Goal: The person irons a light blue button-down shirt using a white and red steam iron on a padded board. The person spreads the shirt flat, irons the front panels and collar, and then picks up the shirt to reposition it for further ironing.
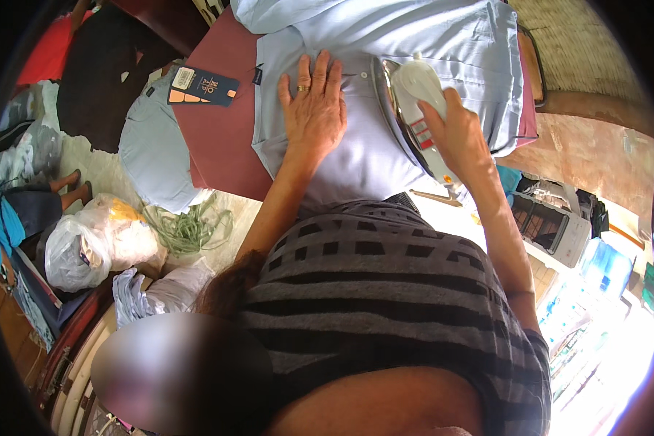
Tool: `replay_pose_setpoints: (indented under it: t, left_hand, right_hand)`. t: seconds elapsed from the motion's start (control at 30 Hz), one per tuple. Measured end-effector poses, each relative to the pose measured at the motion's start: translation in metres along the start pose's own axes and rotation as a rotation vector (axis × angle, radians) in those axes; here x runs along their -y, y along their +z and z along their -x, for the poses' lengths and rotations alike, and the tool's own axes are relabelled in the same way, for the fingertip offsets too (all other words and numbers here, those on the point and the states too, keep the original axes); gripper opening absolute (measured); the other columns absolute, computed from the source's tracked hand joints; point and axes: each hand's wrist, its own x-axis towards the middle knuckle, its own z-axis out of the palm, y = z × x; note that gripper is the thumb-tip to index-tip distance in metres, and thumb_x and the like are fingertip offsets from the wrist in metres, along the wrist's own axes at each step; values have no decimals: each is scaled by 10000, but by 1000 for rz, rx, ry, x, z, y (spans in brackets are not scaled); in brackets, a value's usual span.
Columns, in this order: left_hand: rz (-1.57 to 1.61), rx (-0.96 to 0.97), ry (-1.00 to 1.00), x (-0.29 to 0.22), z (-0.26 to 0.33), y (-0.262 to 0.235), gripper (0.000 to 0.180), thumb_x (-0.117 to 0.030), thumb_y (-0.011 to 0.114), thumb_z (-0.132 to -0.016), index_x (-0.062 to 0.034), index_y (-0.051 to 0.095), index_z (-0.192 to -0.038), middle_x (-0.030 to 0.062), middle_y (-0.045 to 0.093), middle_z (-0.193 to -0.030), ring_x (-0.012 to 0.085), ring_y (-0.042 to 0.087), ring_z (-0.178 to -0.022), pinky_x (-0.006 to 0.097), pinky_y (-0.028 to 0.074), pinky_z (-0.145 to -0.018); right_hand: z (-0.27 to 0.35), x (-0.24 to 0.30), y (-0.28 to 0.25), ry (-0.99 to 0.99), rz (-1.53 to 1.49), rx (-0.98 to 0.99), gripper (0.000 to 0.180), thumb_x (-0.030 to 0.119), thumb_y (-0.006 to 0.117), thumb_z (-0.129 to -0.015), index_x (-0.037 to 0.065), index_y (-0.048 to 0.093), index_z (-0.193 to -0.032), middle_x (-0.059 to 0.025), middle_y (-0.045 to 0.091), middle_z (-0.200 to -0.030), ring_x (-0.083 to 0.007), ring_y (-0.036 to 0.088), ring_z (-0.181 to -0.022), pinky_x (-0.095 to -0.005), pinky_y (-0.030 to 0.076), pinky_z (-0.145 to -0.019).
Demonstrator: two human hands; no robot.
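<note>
A light blue button-up shirt (pixel 327 167) lies spread over a maroon-covered ironing board (pixel 214 138). My left hand (pixel 314 109) rests flat on the cloth, fingers stretched out, with a ring on one of them. To its right, my right hand (pixel 454 134) is wrapped round the handle of a white clothes iron (pixel 418 87). The iron's metal soleplate edge faces left, and its body is tilted; whether the plate touches the shirt cannot be told. Dark hang tags (pixel 209 86) lie on the board's left part, beside the shirt's edge.
Another light blue garment (pixel 152 145) hangs at the board's left end. Plastic bags (pixel 98 240) and green twine (pixel 192 225) lie on the floor at left. A person in blue (pixel 7 225) is at the far left. A white appliance (pixel 552 225) stands at right.
</note>
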Motion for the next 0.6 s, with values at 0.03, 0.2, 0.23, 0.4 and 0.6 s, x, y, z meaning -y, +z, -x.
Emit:
replay_pose_setpoints:
  t: [0.03, 0.2, 0.23, 0.4, 0.6]
  left_hand:
    - [4, 2, -4, 0, -1, -1, 489, -215, 545, -911, -139, 463, -1387, 28, 366, -1507, 274, 301, -1403, 552, 182, -1104]
    - [18, 12, -4, -4, -2, 0, 494, -208, 553, -905, -139, 461, -1385, 26, 365, -1507, 273, 298, -1405, 556, 179, -1103]
    - [14, 12, -1, -3, -3, 0, 495, -208, 553, -905, -138, 461, -1385, 26, 364, -1507, 273, 297, -1405, 557, 179, -1103]
    - [26, 30, -3, -2, -4, -1, 507, -202, 551, -901, -132, 454, -1394, 30, 357, -1517, 279, 288, -1411, 565, 173, -1102]
    - [9, 33, 6, -1, -3, -1, 511, -208, 538, -907, -128, 448, -1404, 42, 358, -1522, 292, 294, -1411, 573, 174, -1098]
  right_hand:
    - [7, 2, -1, 19, 20, 13, 332, 284, 581, -977, -31, 479, -959, -216, 662, -667, -365, 694, -616, -412, 541, -515]
    - [-1, 4, -4, -46, -36, 25, 327, 258, 571, -983, -50, 466, -964, -226, 660, -674, -368, 699, -632, -396, 550, -529]
    - [-6, 5, -4, -11, -49, 36, 324, 256, 572, -983, -50, 466, -960, -226, 660, -673, -368, 699, -632, -395, 549, -527]
    - [-2, 1, -2, 25, -139, 65, 330, 266, 573, -986, -42, 464, -938, -224, 653, -659, -369, 696, -624, -394, 543, -515]
    - [9, -5, 2, 20, -152, 66, 337, 286, 583, -979, -37, 484, -969, -211, 654, -650, -347, 700, -609, -377, 546, -514]
